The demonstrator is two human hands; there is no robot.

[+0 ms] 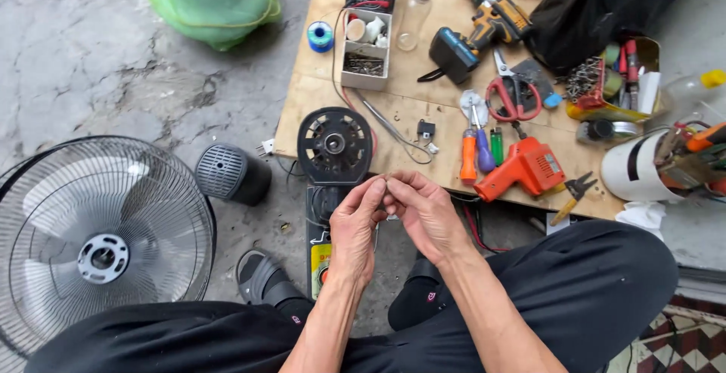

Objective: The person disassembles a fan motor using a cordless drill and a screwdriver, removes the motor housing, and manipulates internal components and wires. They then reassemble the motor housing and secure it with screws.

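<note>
Left hand [354, 222] and right hand [423, 214] raised together over the lap, fingertips [380, 185] pinched close and meeting at one spot. Something very small nipped between them, too tiny to name; a thin wire end, perhaps, but not to be told for sure. Fingers nearly closed on both hands, only a slight gap showing at the tips.

Just beyond the fingertips, a round black fan motor housing [334, 146], standing at the edge of a wooden board [423, 112]. Just below the left fingers, a black control base [321, 244] with a yellow patch. Far off on the left-hand side of the fingers, a grey fan grille with blades [102, 244], and nearer, a dark ribbed motor cover [231, 172] on the concrete floor [91, 63].

Beyond and on the right-hand side of the fingers, on the board: an orange soldering gun [525, 169], screwdrivers [476, 146], red-handled scissors [510, 97], a cordless drill [476, 32], a small parts tray [365, 59].
</note>
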